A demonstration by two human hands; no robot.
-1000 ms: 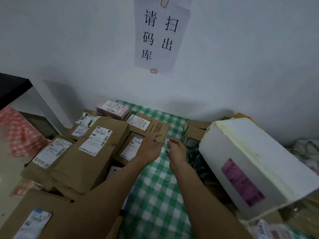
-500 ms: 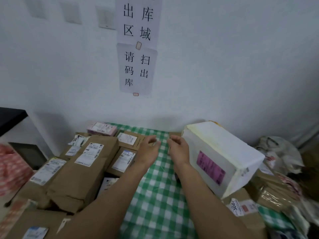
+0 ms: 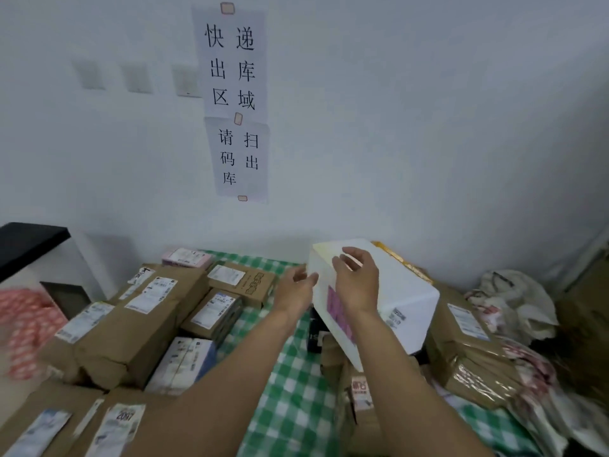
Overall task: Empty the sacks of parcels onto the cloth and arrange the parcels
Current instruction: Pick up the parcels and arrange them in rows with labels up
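Half of this is hidden or smeared.
The right hand (image 3: 357, 282) covers part of the pink label (image 3: 333, 305) on the white foam box (image 3: 408, 291). Gripping or resting, can't tell. The dark box (image 3: 314, 334) underneath is mostly hidden. Shipping labels (image 3: 148, 293) are too small to read. Red checked fabric (image 3: 23, 328) blurs off the left edge, and the bottom edge cuts the front parcels (image 3: 49, 420).
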